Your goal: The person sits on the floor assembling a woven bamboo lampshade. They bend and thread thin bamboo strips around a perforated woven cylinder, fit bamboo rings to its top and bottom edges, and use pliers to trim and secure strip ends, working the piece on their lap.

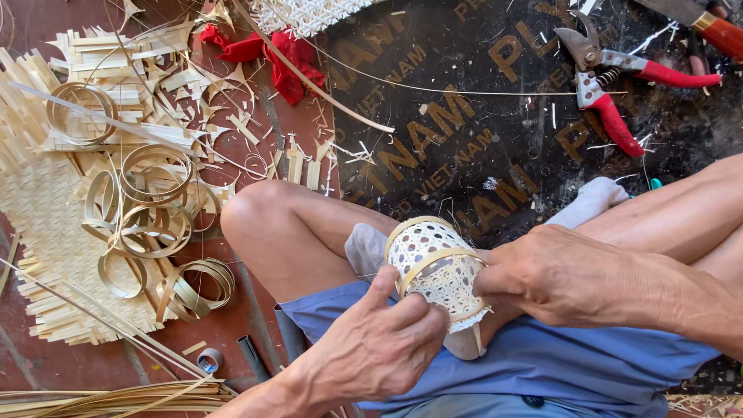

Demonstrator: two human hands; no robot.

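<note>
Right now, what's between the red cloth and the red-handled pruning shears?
In the head view, between the red cloth and the pruning shears lies a dark printed mat, crossed by thin cane strands and scattered with small offcuts.

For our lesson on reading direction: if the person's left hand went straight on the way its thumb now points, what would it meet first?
The left hand already touches the small woven basket, with its thumb pointing up and right along the rim. Straight on it would meet that basket first, and the right hand beyond, though depth is unclear.

— What is the floor like?
— Dark red floor [31, 360], bright daylight. A black printed mat [464, 116] lies above the grip, a woven bamboo sheet [39, 209] far to its left
</note>
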